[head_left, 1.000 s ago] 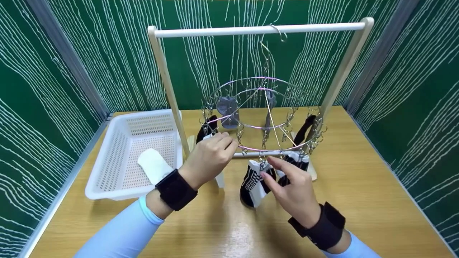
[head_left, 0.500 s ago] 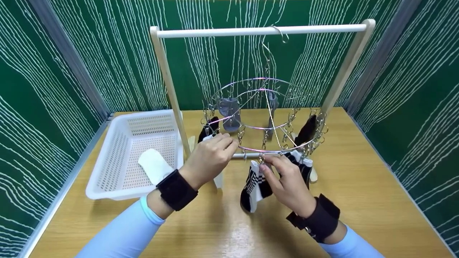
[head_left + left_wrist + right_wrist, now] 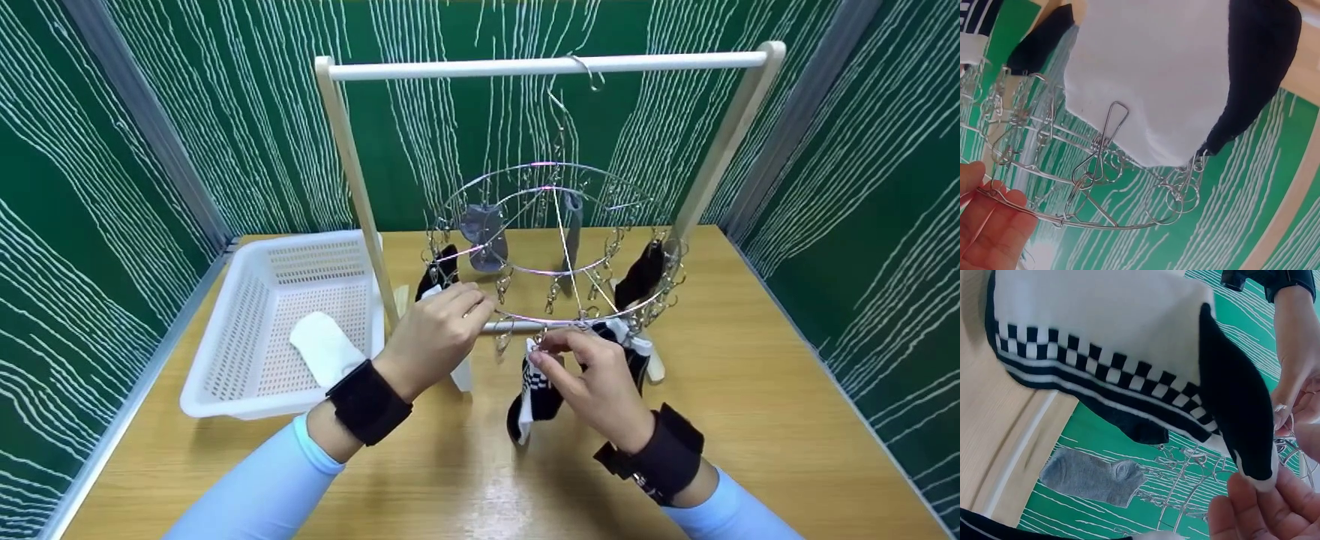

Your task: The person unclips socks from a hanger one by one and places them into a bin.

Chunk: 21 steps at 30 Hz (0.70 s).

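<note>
In the head view my left hand point(image 3: 442, 330) is at the front left of a round metal clip hanger point(image 3: 540, 319). The left wrist view shows its thumb and fingers pinching the outer wire point(image 3: 1117, 226). Beside that hand a white sock point(image 3: 1145, 73) hangs from a wire clip point(image 3: 1107, 129), with a black sock point(image 3: 1266, 62) behind. At the hanger's front my right hand point(image 3: 600, 379) pinches the cuff of a black-and-white checkered sock point(image 3: 1095, 337), close to its clip. Its fingertips point(image 3: 1244, 489) lie against the cuff, and the thumb is beside the clip.
A white perforated basket point(image 3: 206, 352) with one white sock point(image 3: 322, 349) stands at left. The hanger hangs from a wooden rack's white bar point(image 3: 465, 69). Grey socks point(image 3: 486, 240) hang at the back, a black sock point(image 3: 641, 274) and another patterned sock point(image 3: 637, 352) at right.
My right thumb and index finger have closed together at the checkered sock's cuff and moved slightly left. The sock has turned more edge-on. My left hand stays at the hanger's wire.
</note>
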Each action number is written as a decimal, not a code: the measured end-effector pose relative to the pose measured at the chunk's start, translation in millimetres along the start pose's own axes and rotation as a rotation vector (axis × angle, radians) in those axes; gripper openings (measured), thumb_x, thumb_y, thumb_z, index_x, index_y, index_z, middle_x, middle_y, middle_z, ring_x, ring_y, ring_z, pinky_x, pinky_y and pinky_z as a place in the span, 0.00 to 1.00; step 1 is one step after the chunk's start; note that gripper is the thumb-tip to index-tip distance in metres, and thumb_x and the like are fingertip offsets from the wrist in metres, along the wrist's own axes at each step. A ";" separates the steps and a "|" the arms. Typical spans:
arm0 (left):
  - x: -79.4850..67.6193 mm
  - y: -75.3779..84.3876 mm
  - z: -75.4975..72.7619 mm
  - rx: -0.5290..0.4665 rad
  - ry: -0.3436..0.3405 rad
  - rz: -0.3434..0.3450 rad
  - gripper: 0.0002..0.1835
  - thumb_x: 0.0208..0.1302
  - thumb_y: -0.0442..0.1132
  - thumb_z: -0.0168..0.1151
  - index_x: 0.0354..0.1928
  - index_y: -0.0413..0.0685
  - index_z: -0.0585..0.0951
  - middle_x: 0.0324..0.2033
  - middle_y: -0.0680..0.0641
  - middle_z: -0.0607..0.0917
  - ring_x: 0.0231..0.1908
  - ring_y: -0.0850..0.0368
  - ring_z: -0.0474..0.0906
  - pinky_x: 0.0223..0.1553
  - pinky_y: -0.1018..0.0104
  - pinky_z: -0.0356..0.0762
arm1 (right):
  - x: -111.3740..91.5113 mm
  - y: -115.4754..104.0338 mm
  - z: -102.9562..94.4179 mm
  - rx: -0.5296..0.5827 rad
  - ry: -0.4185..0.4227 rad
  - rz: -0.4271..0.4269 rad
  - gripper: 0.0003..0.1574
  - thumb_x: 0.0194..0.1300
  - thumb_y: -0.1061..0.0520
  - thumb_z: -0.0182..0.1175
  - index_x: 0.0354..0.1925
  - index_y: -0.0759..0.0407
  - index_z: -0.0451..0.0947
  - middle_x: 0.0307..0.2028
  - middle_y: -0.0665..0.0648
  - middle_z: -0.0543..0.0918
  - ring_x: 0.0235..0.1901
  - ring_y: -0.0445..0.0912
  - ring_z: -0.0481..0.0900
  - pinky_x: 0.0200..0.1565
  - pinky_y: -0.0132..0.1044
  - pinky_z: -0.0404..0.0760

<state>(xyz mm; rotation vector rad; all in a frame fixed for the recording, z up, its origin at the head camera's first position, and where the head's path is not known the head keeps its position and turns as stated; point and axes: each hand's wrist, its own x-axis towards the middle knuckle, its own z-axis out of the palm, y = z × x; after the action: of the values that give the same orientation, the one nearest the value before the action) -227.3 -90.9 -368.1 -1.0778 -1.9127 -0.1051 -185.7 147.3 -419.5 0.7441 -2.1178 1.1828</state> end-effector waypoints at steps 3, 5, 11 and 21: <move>0.6 1.0 -0.7 -0.006 -0.004 -0.008 0.05 0.65 0.27 0.73 0.42 0.39 0.90 0.37 0.45 0.93 0.42 0.51 0.92 0.51 0.62 0.91 | 0.4 -1.3 0.0 -0.011 0.001 0.012 0.07 0.62 0.69 0.76 0.39 0.63 0.89 0.35 0.53 0.92 0.35 0.45 0.88 0.45 0.30 0.85; 0.4 1.8 -0.7 -0.009 -0.004 -0.015 0.05 0.65 0.27 0.73 0.42 0.39 0.90 0.38 0.45 0.93 0.43 0.50 0.92 0.52 0.62 0.91 | 0.3 -1.3 0.3 -0.021 0.004 0.016 0.07 0.62 0.69 0.76 0.38 0.62 0.90 0.34 0.53 0.92 0.35 0.43 0.87 0.44 0.30 0.85; -2.8 5.3 -1.6 -0.024 -0.009 -0.054 0.07 0.66 0.28 0.73 0.45 0.38 0.90 0.40 0.44 0.94 0.46 0.48 0.93 0.56 0.59 0.90 | -0.3 0.1 2.3 -0.016 0.022 -0.005 0.07 0.61 0.70 0.76 0.36 0.62 0.90 0.33 0.53 0.92 0.34 0.42 0.87 0.42 0.27 0.83; -6.1 16.9 -11.4 -0.087 0.123 -0.115 0.12 0.63 0.32 0.74 0.48 0.39 0.89 0.41 0.43 0.91 0.43 0.47 0.87 0.51 0.58 0.88 | 0.5 0.6 3.9 -0.021 0.043 -0.030 0.06 0.61 0.70 0.76 0.36 0.63 0.89 0.32 0.54 0.92 0.32 0.43 0.87 0.41 0.24 0.81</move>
<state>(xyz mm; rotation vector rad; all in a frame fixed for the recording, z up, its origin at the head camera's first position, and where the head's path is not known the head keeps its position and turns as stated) -206.4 -89.7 -371.6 -0.9947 -1.8721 -0.3148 -187.3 144.0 -421.1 0.7324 -2.0735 1.1487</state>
